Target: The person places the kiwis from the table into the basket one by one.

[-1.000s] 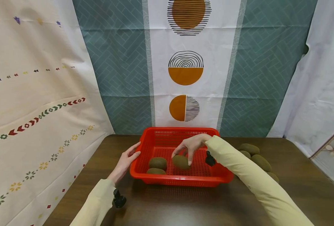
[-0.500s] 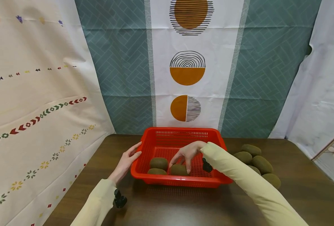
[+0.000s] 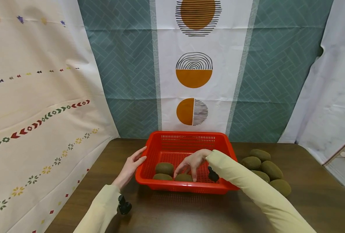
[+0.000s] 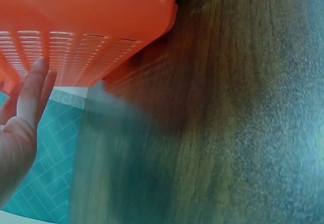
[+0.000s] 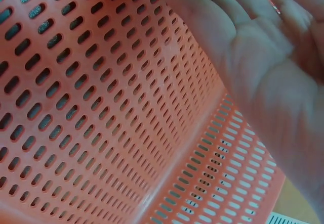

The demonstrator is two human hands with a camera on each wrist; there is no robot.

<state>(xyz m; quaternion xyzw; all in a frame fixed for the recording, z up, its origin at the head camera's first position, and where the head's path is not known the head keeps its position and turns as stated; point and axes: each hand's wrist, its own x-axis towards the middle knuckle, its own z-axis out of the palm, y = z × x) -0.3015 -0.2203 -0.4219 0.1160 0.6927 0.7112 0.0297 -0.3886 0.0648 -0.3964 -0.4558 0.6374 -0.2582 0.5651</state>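
Observation:
A red plastic basket [image 3: 187, 186] with slotted walls stands on the table. Down inside its front part, my right hand [image 3: 192, 161] grips a brown kiwi [image 3: 184, 177] from above between thumb and fingers, low by the basket floor. Left of it lie two more kiwis, one behind [image 3: 164, 168] and one in front [image 3: 162, 176]. My left hand [image 3: 131, 165] rests against the basket's left side, fingers straight along the outer wall, as the left wrist view also shows. In the right wrist view the palm [image 5: 283, 77] hangs over the slotted floor; the held kiwi is out of sight there.
On the table to the right of the basket lies a group of several kiwis [image 3: 271, 170], partly beside my right sleeve [image 3: 254, 191]. The dark wooden table [image 3: 166, 213] ends at a patterned cloth [image 3: 134, 81] behind and a cream cloth [image 3: 44, 136] on the left.
My right hand has lowered the kiwi toward the basket's front floor, slightly left of where it was. The left hand keeps its place on the basket side. The head view has shifted slightly.

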